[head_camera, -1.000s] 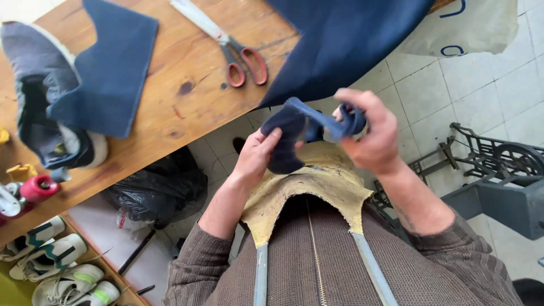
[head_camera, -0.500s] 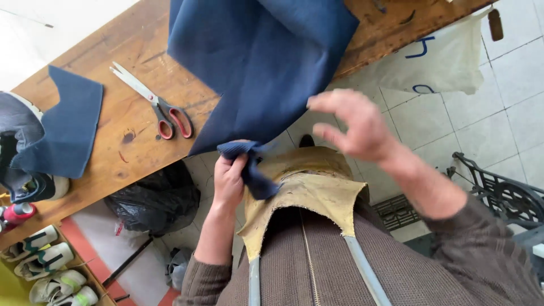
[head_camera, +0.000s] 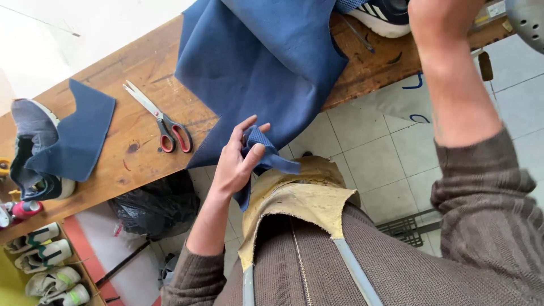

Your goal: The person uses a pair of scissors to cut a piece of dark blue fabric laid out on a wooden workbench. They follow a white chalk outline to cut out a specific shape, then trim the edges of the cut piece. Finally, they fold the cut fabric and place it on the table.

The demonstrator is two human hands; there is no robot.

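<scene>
Your left hand (head_camera: 235, 164) pinches a small cut piece of dark blue mesh-backed fabric (head_camera: 266, 158) between thumb and fingers, held up in the air just in front of your chest, above the tan leather apron bib (head_camera: 300, 198). The scrap trails down and to your right from the grip, so its long axis runs from your fingertips toward the apron, with a loose corner hanging below your palm.

Your right arm is raised well apart from it, forearm (head_camera: 459, 85) reaching up and away toward the far end of the wooden workbench (head_camera: 136, 147); the right hand itself is cut off by the top edge of the view, so you cannot tell whether it is spread or closed on anything. The left hand is clearly the nearer one to the scrap.

Just beyond your left hand, a large sheet of dark blue fabric (head_camera: 260, 62) drapes over the bench edge, its lower border near your fingers. To the left of it lie red-handled scissors (head_camera: 164, 127), blades pointing away from you. Further left sits another cut blue fabric panel (head_camera: 73, 141) resting against a grey and blue shoe upper (head_camera: 31, 153). A striped sports shoe (head_camera: 379, 14) stands at the far end of the bench.

Below the bench you see pale floor tiles (head_camera: 385, 153), a black plastic bag (head_camera: 156, 207), and white and green sneakers (head_camera: 45, 266) lined up at the lower left.
</scene>
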